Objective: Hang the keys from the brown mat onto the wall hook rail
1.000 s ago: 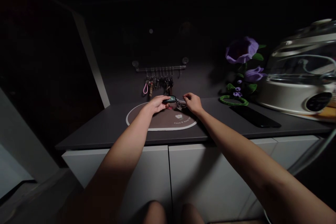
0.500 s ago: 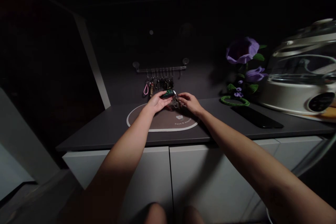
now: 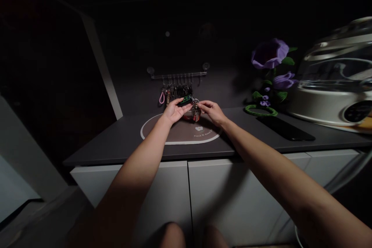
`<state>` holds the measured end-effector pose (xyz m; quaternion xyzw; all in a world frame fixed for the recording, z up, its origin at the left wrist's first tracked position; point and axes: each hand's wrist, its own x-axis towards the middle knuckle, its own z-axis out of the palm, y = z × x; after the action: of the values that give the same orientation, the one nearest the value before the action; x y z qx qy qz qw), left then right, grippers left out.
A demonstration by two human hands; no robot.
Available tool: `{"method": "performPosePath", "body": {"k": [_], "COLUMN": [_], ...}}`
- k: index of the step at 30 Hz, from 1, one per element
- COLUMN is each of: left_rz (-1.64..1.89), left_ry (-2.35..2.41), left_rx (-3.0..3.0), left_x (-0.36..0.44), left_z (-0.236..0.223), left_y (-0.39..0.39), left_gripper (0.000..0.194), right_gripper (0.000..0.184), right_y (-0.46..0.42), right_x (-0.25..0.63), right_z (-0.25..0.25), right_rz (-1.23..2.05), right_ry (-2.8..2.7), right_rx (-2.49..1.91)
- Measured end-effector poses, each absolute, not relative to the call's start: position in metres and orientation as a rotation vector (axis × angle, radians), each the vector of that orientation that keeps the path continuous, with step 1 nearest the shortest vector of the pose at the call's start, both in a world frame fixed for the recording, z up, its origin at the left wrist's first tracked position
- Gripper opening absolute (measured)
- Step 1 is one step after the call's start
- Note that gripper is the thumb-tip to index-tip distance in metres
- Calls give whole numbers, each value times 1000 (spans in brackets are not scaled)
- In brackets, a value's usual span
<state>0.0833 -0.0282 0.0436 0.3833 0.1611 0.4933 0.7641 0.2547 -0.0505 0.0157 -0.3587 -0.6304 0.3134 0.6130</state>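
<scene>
My left hand (image 3: 174,112) holds a black key fob (image 3: 185,101) with green markings between thumb and fingers, palm turned up. From the fob's end hangs a metal key ring with a bunch of keys (image 3: 195,113), some of them red. My right hand (image 3: 212,110) pinches the ring from the right with thumb and fingertips. Both hands are above a brown oval mat (image 3: 180,133) with a white rim and a small flower print. Behind them, a clear hook rail (image 3: 178,76) on the dark wall carries several keys and a pink loop strap (image 3: 162,97).
Purple flowers (image 3: 269,56) with a green ring base (image 3: 260,111) stand to the right. A black flat slab (image 3: 286,128) lies on the grey counter (image 3: 101,141) before them. At the far right sits a cream appliance (image 3: 316,102) with a clear cover. White cabinet doors (image 3: 162,190) are below.
The keys, bunched by my right fingers before, now hang down below the ring and show red parts. My right fingers have closed on the ring. My left hand stays on the fob.
</scene>
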Motion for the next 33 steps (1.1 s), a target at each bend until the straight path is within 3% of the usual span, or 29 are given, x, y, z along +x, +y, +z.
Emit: {"method": "performPosePath", "body": {"k": [9, 19, 29, 33], "left_rz": [1058, 961, 1268, 1346], "left_ry": [384, 674, 635, 643], "left_rx": [882, 1313, 1702, 1728], "left_x": [85, 91, 102, 105], "left_z": [39, 30, 28, 25], "left_y": [-28, -27, -31, -28], "left_gripper": [22, 20, 31, 26], "right_gripper": [29, 29, 30, 32], "right_y": [-53, -49, -57, -56], "right_x": [256, 258, 252, 250], "right_z": [19, 19, 21, 20], "right_rz": [684, 689, 722, 713], "right_ry": [-1359, -1323, -1382, -1390], "right_rx": [-744, -692, -764, -778]}}
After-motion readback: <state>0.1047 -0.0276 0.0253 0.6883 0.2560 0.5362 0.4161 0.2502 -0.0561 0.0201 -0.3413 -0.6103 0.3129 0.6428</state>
